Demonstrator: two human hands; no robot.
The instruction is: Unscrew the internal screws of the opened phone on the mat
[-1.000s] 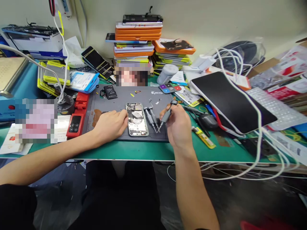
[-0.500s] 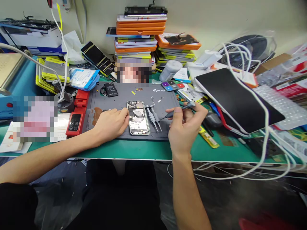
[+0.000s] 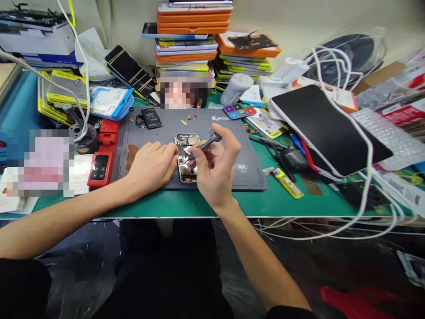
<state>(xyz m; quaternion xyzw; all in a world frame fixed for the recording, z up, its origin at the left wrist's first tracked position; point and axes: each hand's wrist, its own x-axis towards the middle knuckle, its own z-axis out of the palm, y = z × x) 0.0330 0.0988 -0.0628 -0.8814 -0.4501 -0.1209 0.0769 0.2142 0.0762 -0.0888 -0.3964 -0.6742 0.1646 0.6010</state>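
An opened smartphone (image 3: 182, 140), its inner parts bare, lies on the grey work mat (image 3: 245, 141). My left hand (image 3: 153, 163) is closed with curled fingers at the phone's left edge, holding it. In my right hand (image 3: 217, 170) is a slim grey screwdriver (image 3: 210, 141), pinched between the fingers and slanting down to the left. Its tip is over the inside of the phone; whether it touches a screw I cannot tell. My right hand covers the phone's right side and the mat just beyond it.
A black phone battery (image 3: 152, 118) and small parts lie at the mat's back. On the left stands a red device (image 3: 100, 170) with buttons. A tablet (image 3: 328, 128), white cables (image 3: 368, 177) and a yellow packet (image 3: 288, 182) crowd the right. Stacked orange boxes (image 3: 194, 20) rise behind.
My right hand has moved left with the screwdriver, from beside the phone to over it. Two screwdrivers lying right of the phone are now hidden. My left hand stays at the phone's edge.
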